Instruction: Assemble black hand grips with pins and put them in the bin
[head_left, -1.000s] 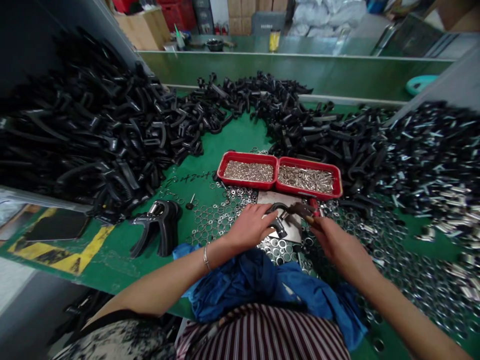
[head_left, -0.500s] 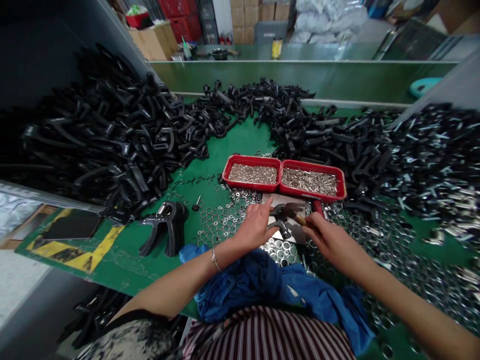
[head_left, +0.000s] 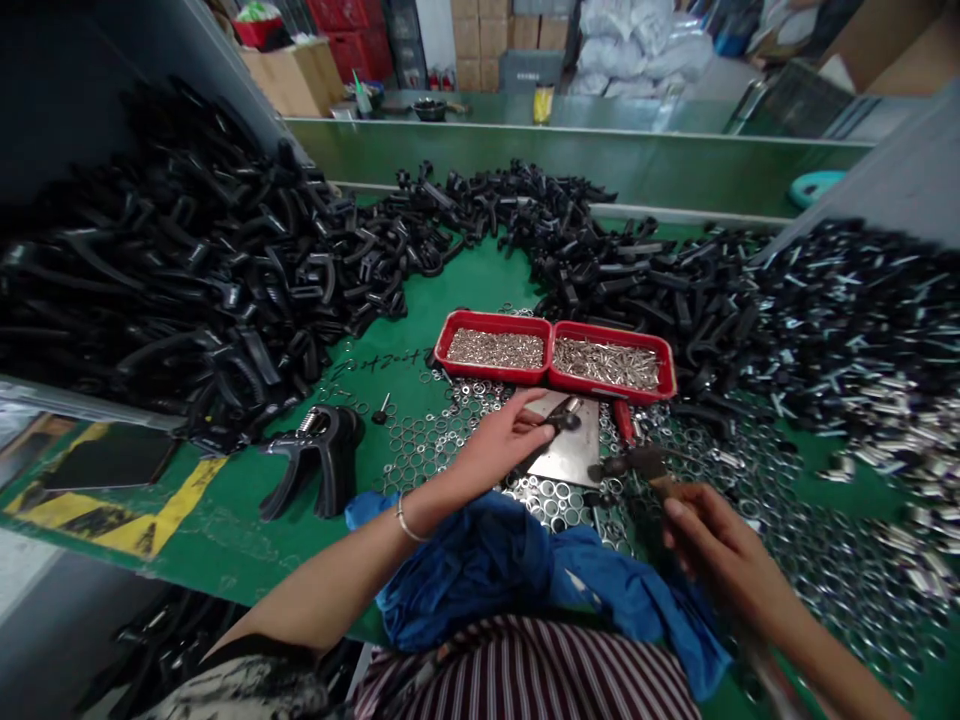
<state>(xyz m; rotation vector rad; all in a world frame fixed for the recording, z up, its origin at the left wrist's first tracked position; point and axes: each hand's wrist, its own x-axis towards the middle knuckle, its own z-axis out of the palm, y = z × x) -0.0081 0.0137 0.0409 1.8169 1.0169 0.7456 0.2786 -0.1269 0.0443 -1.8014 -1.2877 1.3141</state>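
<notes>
My left hand [head_left: 504, 438] is closed on a black plastic clamp part [head_left: 561, 420] with a shiny metal end, held over a flat metal plate [head_left: 570, 458]. Gripped by its wooden handle in my right hand [head_left: 724, 540], a hammer [head_left: 641, 462] is right of the plate, its dark head near the plate's lower right edge. Loose metal rings [head_left: 420, 440] lie around the plate. To the left, an assembled black spring clamp [head_left: 330, 460] stands on the green table, its coil spring showing.
Two red trays of small metal pins, the left tray [head_left: 495, 376] and right tray [head_left: 611, 391], sit beyond the plate. Black handle parts are heaped in a left pile [head_left: 247, 270] and a back-right pile [head_left: 637, 270]. Blue cloth [head_left: 465, 570] lies along the near edge.
The hammer has moved off the plate to the right and toward me with my right hand. My left hand still holds the black part, which now lies at a different angle.
</notes>
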